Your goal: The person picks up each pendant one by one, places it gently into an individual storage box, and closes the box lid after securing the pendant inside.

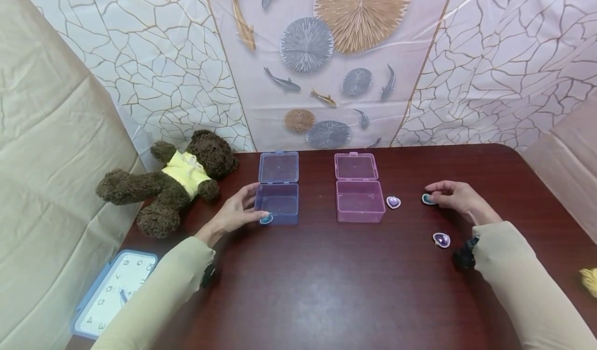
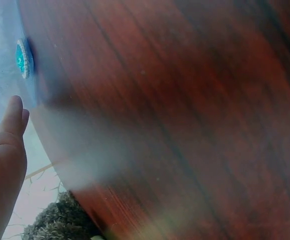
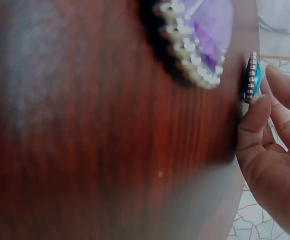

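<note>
My left hand [image 1: 238, 208] holds the left side of a clear blue plastic box [image 1: 290, 205], fingers along its side and thumb at the front. By that thumb, a teal gem with a silver beaded rim [image 1: 266, 219] overlaps the box's front wall; it also shows in the left wrist view. My right hand [image 1: 459, 199] reaches over the table's right part, its thumb at the edge of another teal gem [image 3: 252, 80] and its index finger spread just above. A lilac heart gem [image 1: 394, 202] lies left of this hand, a dark purple heart gem [image 1: 441, 240] nearer me.
A pink plastic box [image 1: 360, 216], lid raised, stands right of the blue one, whose lid is also up. On the left lie a brown teddy bear [image 1: 186, 173] in a yellow top and a blue-framed clock [image 1: 116, 293]. Something yellow [image 1: 590, 281] shows at the right edge.
</note>
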